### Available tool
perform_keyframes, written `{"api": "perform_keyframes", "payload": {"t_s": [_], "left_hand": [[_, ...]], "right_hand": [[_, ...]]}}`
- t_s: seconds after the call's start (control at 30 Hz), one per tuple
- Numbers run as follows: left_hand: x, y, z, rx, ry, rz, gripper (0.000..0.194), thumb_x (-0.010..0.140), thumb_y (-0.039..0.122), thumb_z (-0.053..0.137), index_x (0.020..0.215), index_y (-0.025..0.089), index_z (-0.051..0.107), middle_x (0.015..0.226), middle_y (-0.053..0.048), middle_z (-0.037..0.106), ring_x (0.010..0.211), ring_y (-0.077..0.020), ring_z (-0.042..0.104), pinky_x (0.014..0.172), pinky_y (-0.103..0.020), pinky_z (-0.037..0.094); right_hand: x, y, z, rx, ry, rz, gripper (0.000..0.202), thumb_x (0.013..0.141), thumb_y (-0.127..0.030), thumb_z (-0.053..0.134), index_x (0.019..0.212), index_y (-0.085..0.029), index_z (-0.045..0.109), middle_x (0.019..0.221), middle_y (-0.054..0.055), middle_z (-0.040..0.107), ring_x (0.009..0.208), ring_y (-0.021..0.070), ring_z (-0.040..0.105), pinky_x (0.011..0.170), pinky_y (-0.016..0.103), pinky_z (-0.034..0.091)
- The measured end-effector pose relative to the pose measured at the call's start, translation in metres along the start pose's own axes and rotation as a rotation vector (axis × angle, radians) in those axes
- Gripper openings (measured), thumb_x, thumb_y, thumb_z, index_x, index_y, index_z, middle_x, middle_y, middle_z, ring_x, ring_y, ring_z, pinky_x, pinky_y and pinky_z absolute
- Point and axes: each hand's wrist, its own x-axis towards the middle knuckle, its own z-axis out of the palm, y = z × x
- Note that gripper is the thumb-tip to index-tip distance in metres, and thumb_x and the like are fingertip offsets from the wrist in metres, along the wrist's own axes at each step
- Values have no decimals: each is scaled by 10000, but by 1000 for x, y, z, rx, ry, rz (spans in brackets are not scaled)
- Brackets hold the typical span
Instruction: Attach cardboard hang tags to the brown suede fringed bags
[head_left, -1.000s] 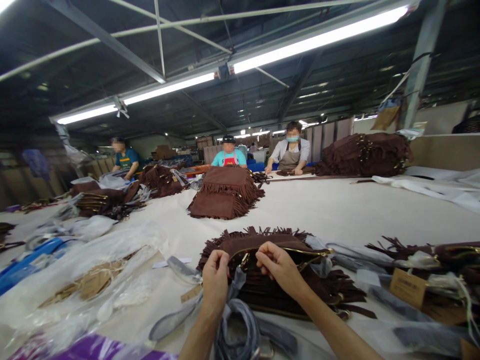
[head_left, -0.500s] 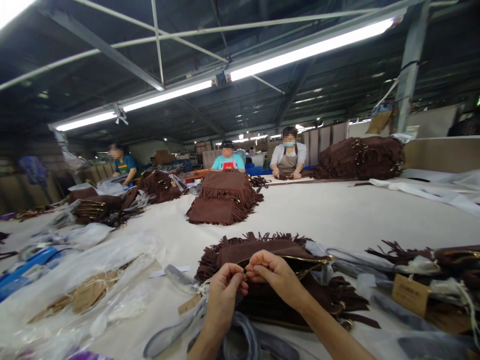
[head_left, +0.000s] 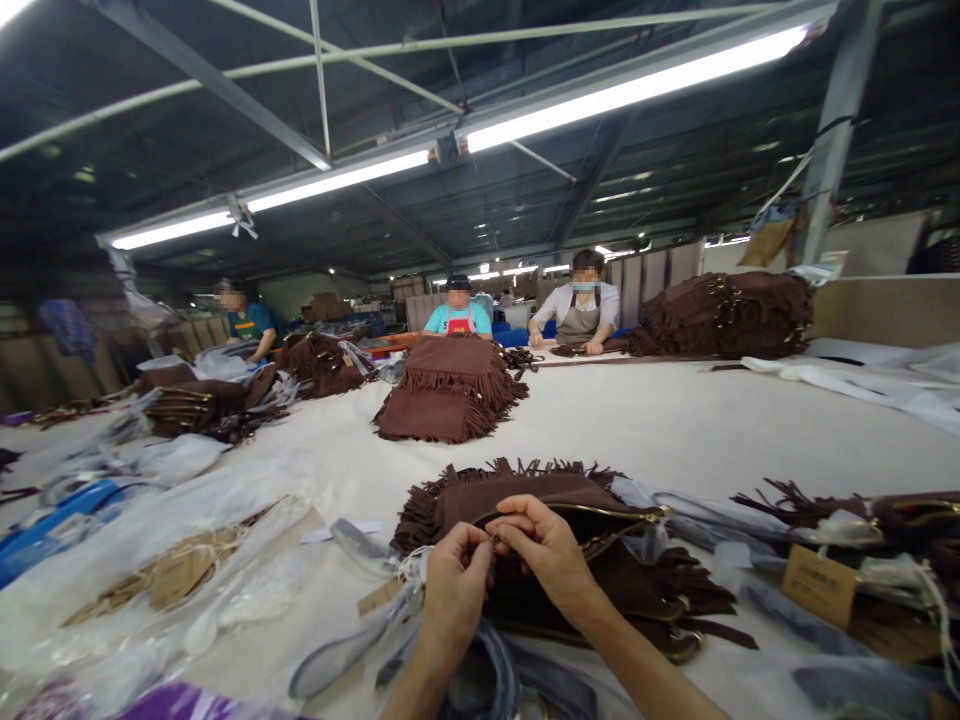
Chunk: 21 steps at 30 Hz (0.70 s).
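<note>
A brown fringed bag [head_left: 525,492] lies in front of me, its gold zipper [head_left: 626,518] undone along the top. My left hand [head_left: 459,575] and my right hand [head_left: 544,545] meet over the bag's opening, fingertips pinched close together. Whatever sits between the fingertips is too small to make out. Beside my left hand lie a brown paper tag [head_left: 379,597] on white string and a strap in clear wrap [head_left: 341,650]. Below my hands, a wrapped loop [head_left: 495,670] hangs near the bag's front edge.
Stacked fringed bags [head_left: 442,395] stand mid-table. Clear plastic with several paper tags [head_left: 180,575] covers the left. At right lies another bag with a tag [head_left: 821,588]. Across the table are a large bag pile [head_left: 720,315] and three people, one in a grey apron [head_left: 581,318].
Both hands stay together over the bag, with only slight finger movement. The view has shifted a little. The person in the grey apron has spread their arms wider.
</note>
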Motion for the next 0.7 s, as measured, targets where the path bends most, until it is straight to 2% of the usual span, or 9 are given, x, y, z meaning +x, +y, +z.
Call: {"api": "perform_keyframes", "payload": {"t_s": [0.27, 0.37, 0.47, 0.57, 0.7], "left_hand": [[1, 0, 0, -3, 19, -27, 173, 729, 356, 535, 669, 194, 527, 457, 64, 483, 378, -84, 410, 373, -179, 307], [2, -1, -1, 5, 18, -40, 170, 736, 353, 529, 666, 199, 516, 466, 65, 484, 378, -84, 411, 380, -182, 309], [2, -4, 0, 19, 30, -35, 157, 744, 336, 527, 665, 203, 510, 474, 69, 470, 389, -87, 410, 397, -188, 314], [1, -12, 4, 36, 58, -11, 152, 753, 309, 527, 645, 206, 500, 497, 62, 457, 430, -98, 428, 433, -199, 336], [7, -33, 6, 130, 117, 10, 159, 752, 296, 582, 632, 206, 531, 572, 21, 519, 571, -146, 505, 548, -237, 410]], "right_hand": [[-2, 7, 0, -91, -17, -22, 274, 772, -427, 674, 891, -201, 575, 832, 55, 745, 664, 190, 674, 441, 194, 420], [-3, 5, 0, -243, -39, -151, 159, 824, -359, 637, 870, -209, 619, 819, 32, 740, 721, 192, 683, 581, 237, 493], [-4, 2, -1, -387, -65, -262, 123, 849, -328, 607, 849, -215, 657, 782, 10, 726, 725, 182, 669, 680, 248, 504], [-4, 5, -6, -370, -106, -187, 191, 846, -398, 601, 884, -227, 678, 823, 9, 727, 747, 189, 665, 653, 229, 514], [5, 22, -17, -309, -180, 60, 283, 789, -514, 631, 903, -262, 691, 864, 2, 711, 770, 214, 659, 544, 202, 510]]}}
